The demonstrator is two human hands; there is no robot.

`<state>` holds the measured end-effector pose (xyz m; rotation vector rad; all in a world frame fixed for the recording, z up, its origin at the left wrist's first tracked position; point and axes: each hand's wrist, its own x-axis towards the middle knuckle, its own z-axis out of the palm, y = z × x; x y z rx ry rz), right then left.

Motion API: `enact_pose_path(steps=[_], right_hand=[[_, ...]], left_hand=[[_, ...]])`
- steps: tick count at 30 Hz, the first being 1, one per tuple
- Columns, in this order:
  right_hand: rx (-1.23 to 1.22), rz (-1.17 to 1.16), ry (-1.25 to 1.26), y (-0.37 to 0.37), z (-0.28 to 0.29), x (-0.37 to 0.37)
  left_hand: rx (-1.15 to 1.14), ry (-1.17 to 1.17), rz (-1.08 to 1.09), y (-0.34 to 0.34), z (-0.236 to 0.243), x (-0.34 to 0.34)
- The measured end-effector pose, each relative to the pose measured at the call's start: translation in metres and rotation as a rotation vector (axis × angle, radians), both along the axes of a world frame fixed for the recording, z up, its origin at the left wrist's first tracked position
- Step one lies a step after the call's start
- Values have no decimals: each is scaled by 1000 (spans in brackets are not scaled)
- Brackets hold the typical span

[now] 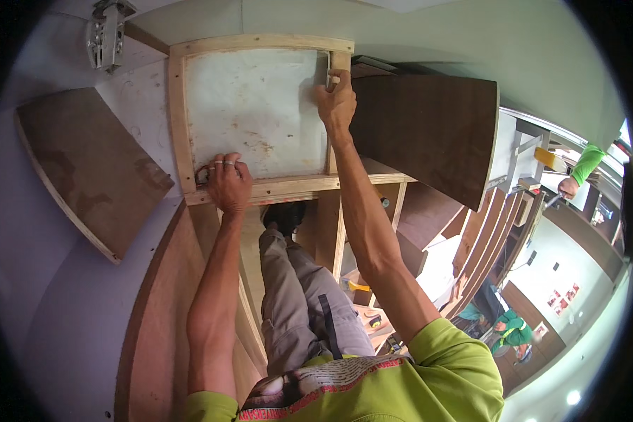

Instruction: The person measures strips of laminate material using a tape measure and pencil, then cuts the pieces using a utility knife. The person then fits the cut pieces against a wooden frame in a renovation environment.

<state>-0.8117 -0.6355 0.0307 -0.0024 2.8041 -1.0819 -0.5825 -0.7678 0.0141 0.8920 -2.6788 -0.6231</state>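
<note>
A pale wooden frame [260, 188] borders a stained white panel [260, 105] in front of me. My left hand [229, 184] rests over the lower rail near its left corner, with rings on its fingers. The fingers lie against the panel's lower edge, slightly apart. Beside them, in the corner, is a small dark reddish thing that I cannot make out. Higher up, my right hand [337, 103] has its fingers curled round the frame's right rail [335, 151], thumb on the inner side. Part of that rail is hidden behind the hand.
Brown boards hang at the left [95, 165] and right [425, 130]. A metal hinge [107, 39] projects at upper left. Below are wooden compartments, a yellow-handled tool [359, 287] and a tape measure [375, 321]. At far right, a green-sleeved hand [568, 186] and another person [511, 332] show.
</note>
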Motion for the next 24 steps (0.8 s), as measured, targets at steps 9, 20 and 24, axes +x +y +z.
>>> enact_pose_path(steps=[9, 20, 24], right_hand=[[35, 42, -34, -3, 5, -4], [-19, 172, 25, -46, 9, 19], [104, 103, 28, -32, -4, 10]], left_hand=[[39, -22, 3, 0, -2, 1], [-20, -13, 25, 1, -1, 1], [-23, -29, -19, 1, -6, -1]])
